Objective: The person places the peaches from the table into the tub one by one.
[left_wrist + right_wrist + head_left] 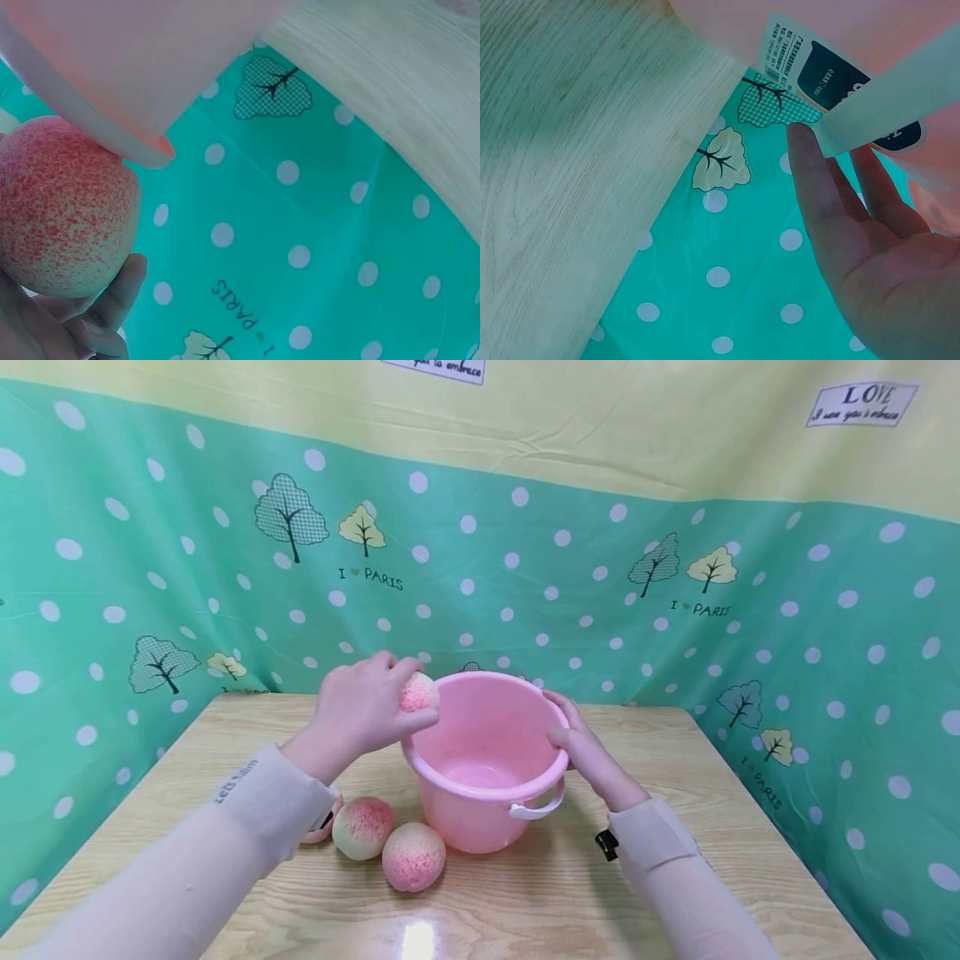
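My left hand (367, 702) grips a pink-and-cream peach (418, 693) at the left rim of a pink bucket (480, 814). In the left wrist view the peach (64, 206) overlaps the bucket's rim (112, 139), with fingers curled beneath it. On the bucket's right side, my right hand (581, 747) holds the rim, thumb over the edge and fingers along the outside. The bucket stands upright, and its visible inside is bare. Left of its base lie a red-topped peach (363, 828) and a paler peach (414, 857). A third peach (318, 833) is partly hidden behind my left sleeve.
A wooden table (645, 893) bears everything. Green polka-dot cloth (525, 577) hangs behind it and along both sides. The bucket's white handle (538, 810) hangs down at its front right. A printed label (825, 75) shows on the bucket's outer wall.
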Demonstrator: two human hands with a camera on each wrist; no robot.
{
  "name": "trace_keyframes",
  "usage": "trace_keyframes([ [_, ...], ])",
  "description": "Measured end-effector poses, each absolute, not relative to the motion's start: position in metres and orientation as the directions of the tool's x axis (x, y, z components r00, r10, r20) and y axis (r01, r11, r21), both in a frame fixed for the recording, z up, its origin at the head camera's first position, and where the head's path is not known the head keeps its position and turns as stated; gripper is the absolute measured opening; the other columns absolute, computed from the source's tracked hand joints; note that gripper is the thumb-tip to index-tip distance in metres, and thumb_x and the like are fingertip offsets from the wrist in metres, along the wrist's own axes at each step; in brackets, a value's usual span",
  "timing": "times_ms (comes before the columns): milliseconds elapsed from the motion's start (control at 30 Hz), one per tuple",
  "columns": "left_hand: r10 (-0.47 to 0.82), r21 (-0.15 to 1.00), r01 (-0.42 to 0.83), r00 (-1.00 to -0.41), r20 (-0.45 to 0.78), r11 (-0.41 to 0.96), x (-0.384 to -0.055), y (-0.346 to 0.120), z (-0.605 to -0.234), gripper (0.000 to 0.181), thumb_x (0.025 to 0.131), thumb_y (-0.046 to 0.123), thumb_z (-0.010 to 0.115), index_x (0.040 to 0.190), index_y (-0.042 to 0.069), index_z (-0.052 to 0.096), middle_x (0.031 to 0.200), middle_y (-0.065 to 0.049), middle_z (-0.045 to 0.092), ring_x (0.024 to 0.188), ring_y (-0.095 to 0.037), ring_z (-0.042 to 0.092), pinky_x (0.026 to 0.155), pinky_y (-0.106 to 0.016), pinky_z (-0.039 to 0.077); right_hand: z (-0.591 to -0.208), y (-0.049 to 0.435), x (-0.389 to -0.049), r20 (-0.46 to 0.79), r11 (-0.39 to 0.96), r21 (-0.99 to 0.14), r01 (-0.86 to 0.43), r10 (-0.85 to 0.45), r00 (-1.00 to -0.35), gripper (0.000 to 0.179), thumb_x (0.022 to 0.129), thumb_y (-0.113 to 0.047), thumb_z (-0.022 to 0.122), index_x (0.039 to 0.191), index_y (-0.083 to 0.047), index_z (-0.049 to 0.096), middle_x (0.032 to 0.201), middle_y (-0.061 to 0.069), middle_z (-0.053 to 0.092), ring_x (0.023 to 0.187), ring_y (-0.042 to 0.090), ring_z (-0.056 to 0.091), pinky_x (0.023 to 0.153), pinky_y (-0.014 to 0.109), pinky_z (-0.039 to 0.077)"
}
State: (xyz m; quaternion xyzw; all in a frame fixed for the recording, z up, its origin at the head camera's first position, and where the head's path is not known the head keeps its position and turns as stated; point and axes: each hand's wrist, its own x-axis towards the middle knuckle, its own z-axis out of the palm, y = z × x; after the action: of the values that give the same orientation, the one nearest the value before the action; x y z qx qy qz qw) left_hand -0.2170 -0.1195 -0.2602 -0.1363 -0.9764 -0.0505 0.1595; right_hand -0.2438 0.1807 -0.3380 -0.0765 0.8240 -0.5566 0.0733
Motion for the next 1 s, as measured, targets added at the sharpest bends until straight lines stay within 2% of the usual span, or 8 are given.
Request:
trace_keyframes([
  [200, 0.267, 0.055, 0.298, -0.911, 0.314, 0.953, -0.218, -0.115, -0.261, 0.075, 0.079, 0.064, 0.054, 0.142, 0.024, 0.051, 0.123, -0.012, 0.061, 0.094, -0.031, 0.062, 0.066, -0.046, 0.051, -0.338, 0.18, -0.244, -0.037, 0.365, -0.93, -0.041, -0.204, -0.978, 0.074, 0.088, -0.008, 0.043, 0.157, -0.022, 0.019, 0.157, 0.018, 0.027, 0.112, 0.037, 0.058, 0.074, 0.032, 0.051],
  [500, 0.29, 0.058, 0.329, -0.892, 0.347, 0.943, -0.22, -0.108, -0.262, 0.061, 0.078, 0.063, 0.055, 0.126, 0.025, 0.058, 0.111, -0.007, 0.061, 0.086, -0.026, 0.061, 0.063, -0.043, 0.049, -0.338, 0.181, -0.244, -0.04, 0.379, -0.925, -0.04, -0.201, -0.979, 0.077, 0.087, -0.008, 0.043, 0.157, -0.022, 0.017, 0.157, 0.018, 0.027, 0.111, 0.037, 0.059, 0.074, 0.031, 0.05],
  [633, 0.29, 0.065, 0.333, -0.89, 0.352, 0.941, -0.22, -0.105, -0.263, 0.062, 0.078, 0.063, 0.055, 0.127, 0.025, 0.059, 0.112, -0.007, 0.061, 0.086, -0.025, 0.061, 0.063, -0.043, 0.05, -0.339, 0.18, -0.244, -0.043, 0.372, -0.927, -0.037, -0.203, -0.978, 0.077, 0.087, -0.008, 0.043, 0.158, -0.022, 0.017, 0.157, 0.019, 0.027, 0.11, 0.039, 0.059, 0.074, 0.032, 0.051],
  [833, 0.306, 0.064, 0.352, -0.879, 0.367, 0.934, -0.221, -0.1, -0.264, 0.064, 0.079, 0.063, 0.056, 0.129, 0.024, 0.06, 0.118, -0.008, 0.062, 0.09, -0.027, 0.063, 0.067, -0.045, 0.052, -0.338, 0.18, -0.244, -0.045, 0.36, -0.932, -0.031, -0.202, -0.978, 0.075, 0.088, -0.008, 0.043, 0.157, -0.022, 0.017, 0.157, 0.018, 0.026, 0.117, 0.04, 0.055, 0.08, 0.04, 0.053],
  [1000, 0.314, 0.061, 0.358, -0.877, 0.364, 0.932, -0.221, -0.096, -0.266, 0.064, 0.079, 0.063, 0.056, 0.13, 0.024, 0.059, 0.122, -0.008, 0.061, 0.093, -0.03, 0.064, 0.069, -0.047, 0.053, -0.339, 0.18, -0.244, -0.044, 0.36, -0.932, -0.033, -0.205, -0.978, 0.075, 0.088, -0.008, 0.043, 0.158, -0.022, 0.017, 0.158, 0.018, 0.026, 0.117, 0.04, 0.055, 0.08, 0.04, 0.053],
])
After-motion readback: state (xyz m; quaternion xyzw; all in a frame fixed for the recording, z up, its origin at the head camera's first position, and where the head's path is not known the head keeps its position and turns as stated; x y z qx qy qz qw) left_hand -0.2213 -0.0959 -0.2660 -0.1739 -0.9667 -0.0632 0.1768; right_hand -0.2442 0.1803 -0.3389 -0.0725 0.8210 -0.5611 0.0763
